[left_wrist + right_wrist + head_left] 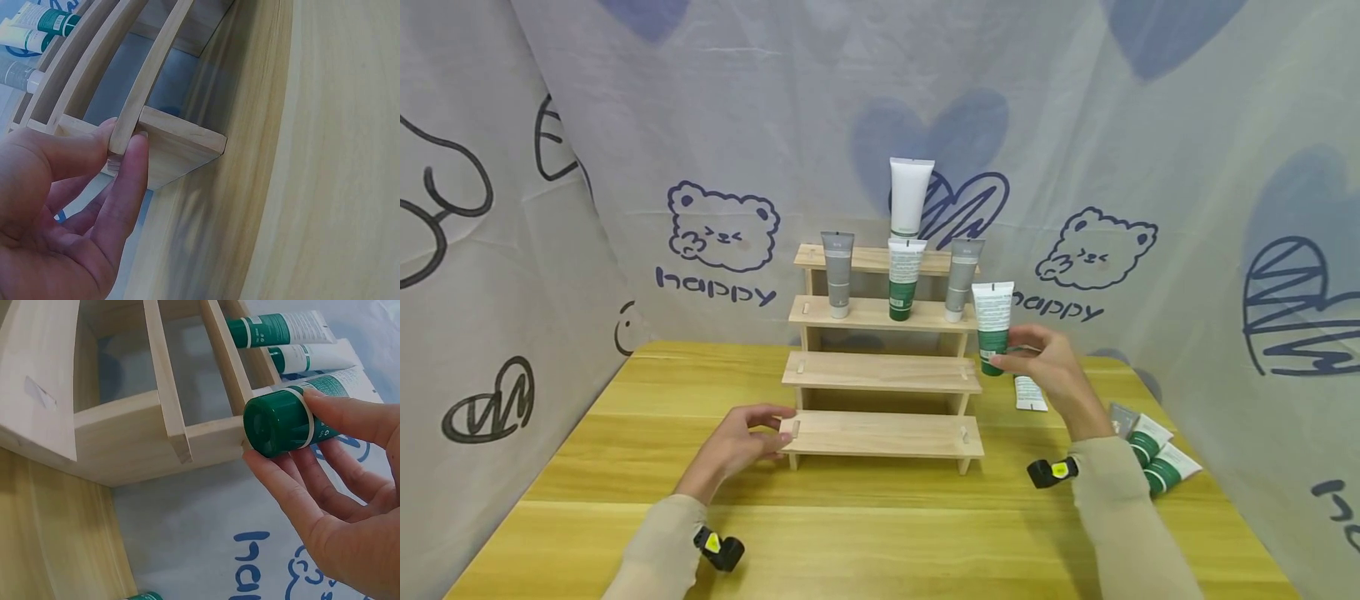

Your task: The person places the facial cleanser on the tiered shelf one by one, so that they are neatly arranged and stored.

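My right hand [1051, 367] holds a white and green squeeze tube [993, 321] by its lower part, cap down, just off the right side of the wooden step rack [880, 371]. In the right wrist view, thumb and fingers pinch the tube near its green cap [275, 424]. My left hand [741, 437] grips the left end of the rack's lowest step; the left wrist view has thumb and finger either side of that board [134, 115]. On the second step from the top stand a grey tube [838, 271], a green and white tube [906, 275] and another grey tube [961, 279].
A white tube [912, 196] stands on the top step. Another white tube [1030, 393] lies on the table behind my right hand. Farther right, green and white tubes [1168, 468] lie beside a grey tube [1122, 418]. A printed cloth [722, 125] hangs behind the table.
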### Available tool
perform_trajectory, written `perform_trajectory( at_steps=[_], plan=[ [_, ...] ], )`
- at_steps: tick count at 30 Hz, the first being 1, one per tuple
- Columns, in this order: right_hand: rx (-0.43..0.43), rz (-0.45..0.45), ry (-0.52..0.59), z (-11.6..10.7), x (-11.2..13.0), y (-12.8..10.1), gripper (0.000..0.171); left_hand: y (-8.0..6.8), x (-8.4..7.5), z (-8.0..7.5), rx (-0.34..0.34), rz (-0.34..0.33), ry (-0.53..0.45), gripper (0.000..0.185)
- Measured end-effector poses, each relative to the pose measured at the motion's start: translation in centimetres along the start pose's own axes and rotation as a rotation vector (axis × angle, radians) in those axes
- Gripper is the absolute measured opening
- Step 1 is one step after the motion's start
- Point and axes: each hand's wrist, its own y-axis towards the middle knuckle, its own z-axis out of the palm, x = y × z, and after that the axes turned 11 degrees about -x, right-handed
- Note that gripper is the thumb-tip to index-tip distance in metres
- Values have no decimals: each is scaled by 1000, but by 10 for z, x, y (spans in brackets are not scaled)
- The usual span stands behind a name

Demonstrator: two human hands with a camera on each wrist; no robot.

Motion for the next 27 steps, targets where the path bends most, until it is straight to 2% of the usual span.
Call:
perform_trajectory(
  at_steps=[8,19,27],
  plan=[
    [9,-26,-16,9,0,0,57,1,0,1,1,2,-7,38],
    [17,-15,-3,23,5,0,55,2,1,1,10,19,-1,38],
    [32,-20,22,37,12,-2,53,1,0,0,8,-3,-7,38]
  ],
)
